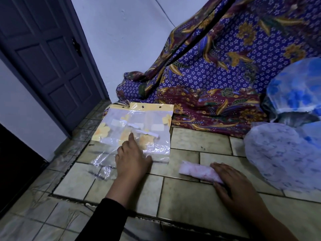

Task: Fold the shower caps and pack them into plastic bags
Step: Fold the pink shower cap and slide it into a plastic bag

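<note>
1. Head view: the left hand point(132, 160) is out over the plastic bags point(149, 126), which lie flat on the tiled floor point(194, 202). Its forefinger is straight and touches the clear film; the grip is loose and pinches nothing.
2. The right hand point(233, 182) lies flat on one end of the folded pink shower cap point(195, 170). The grip is spread and presses the roll to the floor, well right of the bags.
3. Far right, two unfolded caps: a white shower cap point(281, 157) in front and a blue shower cap point(295, 87) behind.
4. A patterned cloth point(225, 70) is draped behind, and a dark door point(48, 58) stands on the left.
</note>
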